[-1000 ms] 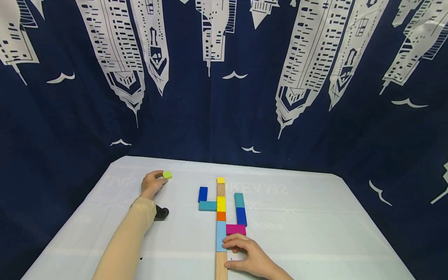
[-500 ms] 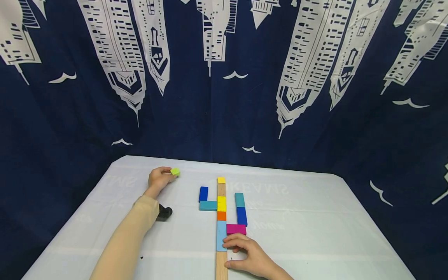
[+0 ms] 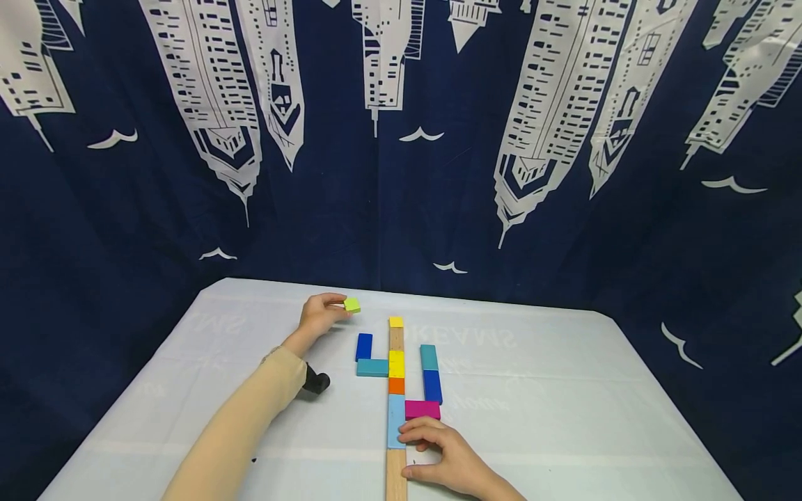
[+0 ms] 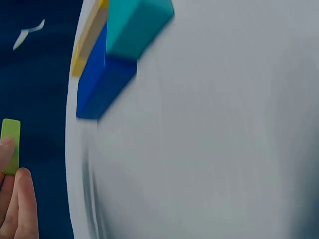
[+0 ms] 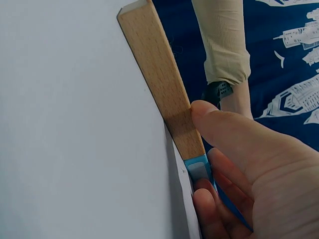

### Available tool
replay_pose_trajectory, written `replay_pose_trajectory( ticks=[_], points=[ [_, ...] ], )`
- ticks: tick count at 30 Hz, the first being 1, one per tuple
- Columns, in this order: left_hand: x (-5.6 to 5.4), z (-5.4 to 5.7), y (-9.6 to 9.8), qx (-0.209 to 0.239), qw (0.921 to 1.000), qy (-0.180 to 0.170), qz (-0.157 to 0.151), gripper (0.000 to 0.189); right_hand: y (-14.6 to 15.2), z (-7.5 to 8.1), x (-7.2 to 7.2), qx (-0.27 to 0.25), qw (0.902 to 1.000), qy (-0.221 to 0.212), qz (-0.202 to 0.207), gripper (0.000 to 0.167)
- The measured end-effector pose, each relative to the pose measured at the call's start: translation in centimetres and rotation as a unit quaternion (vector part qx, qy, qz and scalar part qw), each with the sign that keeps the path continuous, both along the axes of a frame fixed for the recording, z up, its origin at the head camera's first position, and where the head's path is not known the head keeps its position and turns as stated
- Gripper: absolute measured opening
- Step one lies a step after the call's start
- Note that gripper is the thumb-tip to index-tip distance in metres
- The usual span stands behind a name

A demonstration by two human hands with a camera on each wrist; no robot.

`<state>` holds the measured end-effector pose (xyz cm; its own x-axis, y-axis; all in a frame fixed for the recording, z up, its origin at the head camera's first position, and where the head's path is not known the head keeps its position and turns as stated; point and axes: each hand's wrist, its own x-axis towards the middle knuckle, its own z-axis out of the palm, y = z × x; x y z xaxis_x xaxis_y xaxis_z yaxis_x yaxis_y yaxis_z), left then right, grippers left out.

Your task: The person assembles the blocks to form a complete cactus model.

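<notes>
A lime green block [image 3: 352, 305] is pinched between the thumb and fingers of my left hand [image 3: 319, 314], held above the far part of the table. It also shows at the edge of the left wrist view. My right hand [image 3: 447, 456] rests beside a straight row of blocks: its thumb touches the long plain wooden block [image 5: 157, 69], and its fingertips lie on the light blue block [image 3: 396, 417]. Farther along the row come an orange block [image 3: 396, 385], a yellow block [image 3: 396, 364], a small wooden block [image 3: 396, 339] and a yellow end block [image 3: 396, 322].
Left of the row, a teal block [image 3: 372, 368] juts out, with a dark blue block [image 3: 364, 346] at its outer end. On the right are a magenta block [image 3: 422, 410], a blue block [image 3: 432, 387] and another teal block [image 3: 429, 357]. The white table [image 3: 564, 390] meets a navy curtain [image 3: 376, 209].
My left hand has moved to the right with the lime green block, toward the far end of the row. The right hand and the laid blocks have stayed in place.
</notes>
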<state>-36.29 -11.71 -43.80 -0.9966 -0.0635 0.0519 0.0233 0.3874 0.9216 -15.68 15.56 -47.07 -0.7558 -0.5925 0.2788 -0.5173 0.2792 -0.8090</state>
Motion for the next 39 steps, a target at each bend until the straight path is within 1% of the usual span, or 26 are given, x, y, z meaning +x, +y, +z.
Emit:
replay_pose_trajectory(
  ticks=[5,10,13,17,21,24,33,39],
  points=[
    [0.1,0.0,1.6,-0.012,0.9997,0.004,-0.021,0.042,0.0,0.1,0.1,-0.001,1.0000,-0.004,0.000,0.034],
    [0.0,-0.5,2.1,-0.019,0.9993,-0.001,-0.033,0.041,0.0,0.3,0.2,-0.001,1.0000,-0.005,0.000,0.033],
    [0.0,-1.0,2.1,-0.022,0.9991,-0.006,-0.035,0.041,0.0,0.3,0.2,-0.002,1.0000,-0.002,-0.001,0.033],
    [-0.1,-1.8,2.0,-0.022,0.9992,-0.017,-0.030,0.040,-0.1,0.5,0.3,-0.004,1.0000,-0.006,-0.002,0.032],
    [-0.1,-2.7,1.8,-0.012,0.9990,-0.027,-0.034,0.039,-0.1,0.5,0.3,-0.003,0.9999,-0.009,-0.005,0.032],
    [-0.1,-3.1,1.7,-0.004,0.9988,-0.030,-0.040,0.039,-0.1,0.5,0.3,-0.003,0.9999,-0.009,-0.006,0.032],
    [-0.5,-3.5,1.4,-0.013,0.9977,-0.041,-0.052,0.038,-0.1,0.4,0.2,-0.002,1.0000,0.004,-0.002,0.032],
    [-0.6,-3.7,1.3,-0.022,0.9973,-0.043,-0.055,0.038,-0.1,0.5,0.3,-0.002,1.0000,-0.001,-0.003,0.032]
  ],
)
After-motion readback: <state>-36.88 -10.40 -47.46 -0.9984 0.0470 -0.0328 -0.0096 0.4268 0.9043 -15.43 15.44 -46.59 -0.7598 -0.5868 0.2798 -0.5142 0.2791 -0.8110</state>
